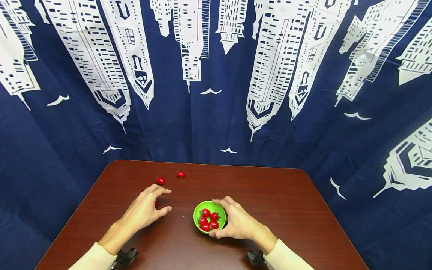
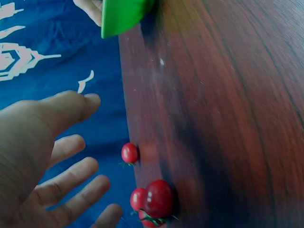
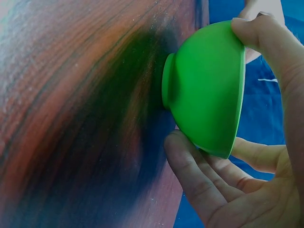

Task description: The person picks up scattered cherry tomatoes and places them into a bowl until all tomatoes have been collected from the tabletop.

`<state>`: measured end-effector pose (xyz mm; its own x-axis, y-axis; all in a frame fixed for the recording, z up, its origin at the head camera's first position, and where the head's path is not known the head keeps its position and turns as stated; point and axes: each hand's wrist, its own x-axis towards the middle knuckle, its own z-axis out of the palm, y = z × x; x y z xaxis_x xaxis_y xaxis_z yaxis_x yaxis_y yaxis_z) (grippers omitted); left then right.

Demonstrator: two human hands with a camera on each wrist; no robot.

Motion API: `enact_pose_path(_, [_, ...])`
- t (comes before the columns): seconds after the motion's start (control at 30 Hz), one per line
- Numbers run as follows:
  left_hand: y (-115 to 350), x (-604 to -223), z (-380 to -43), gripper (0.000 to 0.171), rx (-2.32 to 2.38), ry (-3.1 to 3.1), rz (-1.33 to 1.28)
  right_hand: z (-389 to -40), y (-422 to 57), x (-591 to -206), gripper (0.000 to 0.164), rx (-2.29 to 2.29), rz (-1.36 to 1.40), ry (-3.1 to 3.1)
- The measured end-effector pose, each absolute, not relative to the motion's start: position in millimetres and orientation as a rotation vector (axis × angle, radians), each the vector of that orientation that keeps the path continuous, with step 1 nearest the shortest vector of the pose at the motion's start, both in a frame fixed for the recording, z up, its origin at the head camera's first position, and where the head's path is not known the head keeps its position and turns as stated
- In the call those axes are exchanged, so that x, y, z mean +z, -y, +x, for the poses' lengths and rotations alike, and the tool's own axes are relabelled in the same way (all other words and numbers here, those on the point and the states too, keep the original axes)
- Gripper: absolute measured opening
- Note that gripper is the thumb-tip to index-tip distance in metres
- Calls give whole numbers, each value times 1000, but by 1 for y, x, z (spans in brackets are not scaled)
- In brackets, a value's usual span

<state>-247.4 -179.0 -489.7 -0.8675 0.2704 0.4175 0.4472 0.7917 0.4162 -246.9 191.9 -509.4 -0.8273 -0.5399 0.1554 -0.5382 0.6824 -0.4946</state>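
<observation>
My right hand (image 1: 241, 223) grips a small green bowl (image 3: 204, 85) from its right side, thumb at the near rim and fingers at the far side. Inside the bowl lie several red cherry tomatoes (image 1: 214, 216) with green stems. To the left of the bowl, my left hand (image 1: 143, 212) hovers over the table, thumb and fingers spread, holding nothing. Beyond its fingers are a loose cherry tomato (image 1: 160, 180) and another tomato (image 1: 180, 174) farther back. One more tomato (image 1: 156, 203) is mostly hidden behind the left hand; in the left wrist view, a large tomato (image 2: 159, 198) overlaps others.
The brown wooden table (image 1: 270, 195) has a rounded back edge. Behind and around it hangs a dark blue cloth (image 1: 202, 127) printed with white buildings and birds. Dark wrist devices (image 1: 125, 257) sit at both cuffs.
</observation>
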Motion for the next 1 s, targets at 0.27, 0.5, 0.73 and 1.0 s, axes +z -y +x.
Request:
enact_pose_path(0.27, [198, -499, -252, 49, -712, 2685, -410, -247, -190, -508, 101, -843, -926, -2895])
enact_pose_path(0.5, [209, -507, -255, 43, -734, 2727, -373, -246, -191, -508, 101, -842, -933, -2900])
enact_pose_path(0.73, [215, -514, -258, 36, -783, 2779, -352, -244, -190, -509, 102, -810, -912, -2907])
enact_pose_path(1.0, [217, -517, -260, 36, -806, 2739, -400, -246, -190, -509, 102, -857, -934, -2885])
